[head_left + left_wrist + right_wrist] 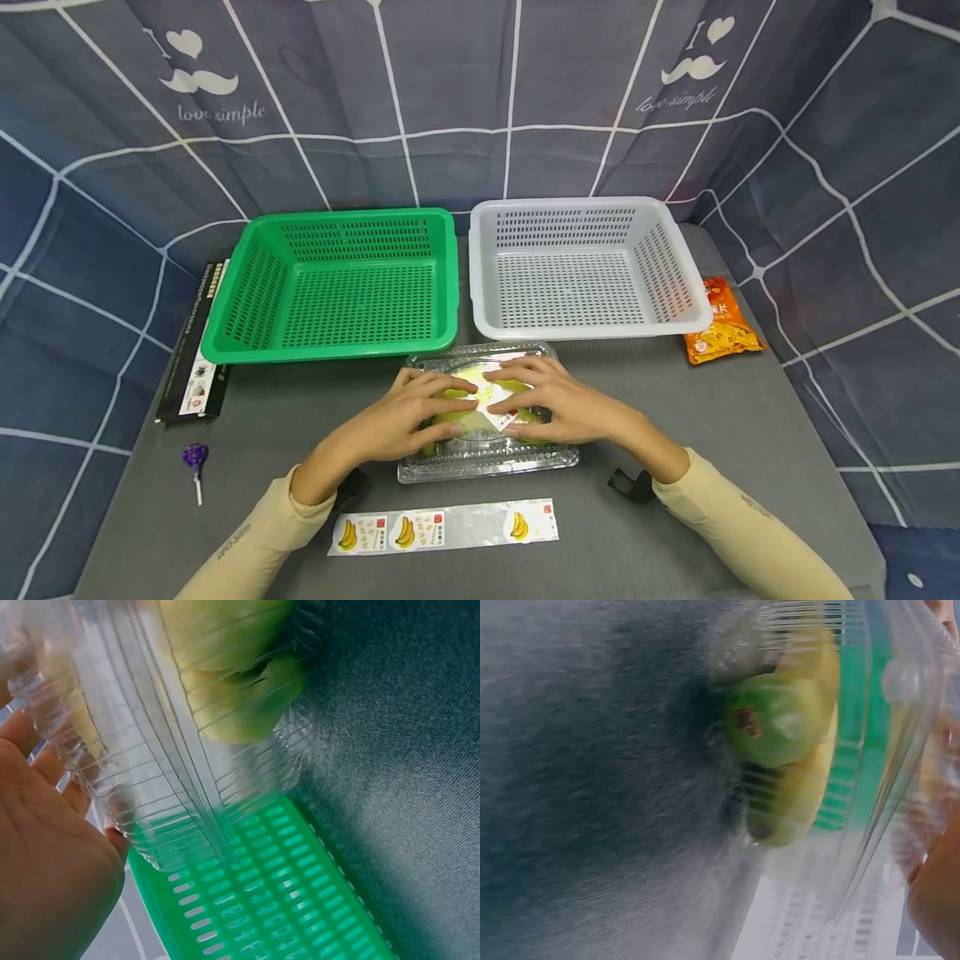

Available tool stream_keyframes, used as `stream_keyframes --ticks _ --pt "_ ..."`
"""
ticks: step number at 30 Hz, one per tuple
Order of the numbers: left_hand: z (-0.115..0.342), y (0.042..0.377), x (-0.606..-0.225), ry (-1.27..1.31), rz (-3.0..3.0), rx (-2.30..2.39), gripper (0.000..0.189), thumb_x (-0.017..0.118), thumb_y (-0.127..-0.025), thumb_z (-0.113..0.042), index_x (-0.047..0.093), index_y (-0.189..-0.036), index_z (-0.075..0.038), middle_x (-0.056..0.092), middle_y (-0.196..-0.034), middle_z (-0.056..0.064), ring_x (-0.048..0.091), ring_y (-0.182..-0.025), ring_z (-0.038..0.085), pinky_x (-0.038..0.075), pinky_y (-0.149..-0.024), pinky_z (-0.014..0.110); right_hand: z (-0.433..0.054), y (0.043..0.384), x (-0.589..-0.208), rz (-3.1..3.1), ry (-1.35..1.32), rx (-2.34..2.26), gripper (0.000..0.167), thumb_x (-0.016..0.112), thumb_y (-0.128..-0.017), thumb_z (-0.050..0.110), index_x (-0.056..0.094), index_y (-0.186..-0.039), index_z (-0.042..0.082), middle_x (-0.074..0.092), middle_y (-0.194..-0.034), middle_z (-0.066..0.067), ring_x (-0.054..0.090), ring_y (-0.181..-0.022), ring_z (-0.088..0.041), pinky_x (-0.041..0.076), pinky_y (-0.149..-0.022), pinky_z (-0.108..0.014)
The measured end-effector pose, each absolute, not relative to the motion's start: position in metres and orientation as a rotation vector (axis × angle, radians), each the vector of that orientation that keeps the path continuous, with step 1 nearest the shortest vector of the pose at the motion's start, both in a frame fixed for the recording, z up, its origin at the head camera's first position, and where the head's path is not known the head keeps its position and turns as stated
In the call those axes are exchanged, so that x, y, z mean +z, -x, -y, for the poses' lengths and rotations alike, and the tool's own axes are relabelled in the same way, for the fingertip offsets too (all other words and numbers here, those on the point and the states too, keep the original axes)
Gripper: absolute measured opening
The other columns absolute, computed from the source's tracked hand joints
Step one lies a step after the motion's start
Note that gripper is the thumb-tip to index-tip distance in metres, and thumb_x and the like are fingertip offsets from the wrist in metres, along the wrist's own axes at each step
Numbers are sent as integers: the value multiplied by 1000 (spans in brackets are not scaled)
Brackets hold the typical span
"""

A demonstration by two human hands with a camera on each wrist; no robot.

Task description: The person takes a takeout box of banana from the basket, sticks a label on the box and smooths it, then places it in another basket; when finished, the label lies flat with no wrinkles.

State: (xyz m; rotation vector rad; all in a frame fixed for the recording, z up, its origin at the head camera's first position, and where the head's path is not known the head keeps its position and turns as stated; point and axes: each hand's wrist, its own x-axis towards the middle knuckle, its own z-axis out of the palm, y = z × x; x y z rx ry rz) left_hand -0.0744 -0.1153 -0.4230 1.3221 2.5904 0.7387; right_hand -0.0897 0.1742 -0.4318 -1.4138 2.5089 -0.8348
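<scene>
A clear plastic clamshell box lies closed on the grey table, with yellow-green fruit showing through its walls. On its lid is a white sticker with a small red mark, partly covered by fingers. My left hand rests on the lid from the left, fingers extended over the sticker. From the right, my right hand lays its spread fingers on the same sticker. Nearer the front edge lies a sticker strip with banana-print labels and a bare stretch.
Behind the box stand a green basket and a white basket, side by side. An orange snack bag lies at the right. On the left are a black box and a purple lollipop. Checked curtains surround the table.
</scene>
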Motion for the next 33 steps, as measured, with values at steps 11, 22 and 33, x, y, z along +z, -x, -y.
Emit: stream_keyframes --ticks 11,22,33 --pt "119 81 -422 -1313 -2559 788 39 60 -98 -29 61 -135 -19 54 -142 -2 48 -128 18 30 -94 44 -189 90 -433 -2374 1447 -974 23 65 -94 30 74 -115 29 54 -145 3 30 -145 -33 12 -112 -67" --pt "125 78 -428 -1366 -2621 832 68 79 -76 -51 61 -135 -22 50 -146 0 41 -134 25 23 -98 53 -190 90 -437 -2447 1517 -1002 33 70 -88 30 69 -122 27 54 -144 1 31 -144 -36 7 -110 -69" --pt "166 57 -440 -1099 -2835 1000 68 86 -65 -46 66 -128 -27 47 -128 12 40 -113 27 23 -86 43 -246 102 -431 -2835 1249 -1209 62 81 -76 18 60 -134 9 53 -144 -12 37 -139 -38 20 -114 -57"
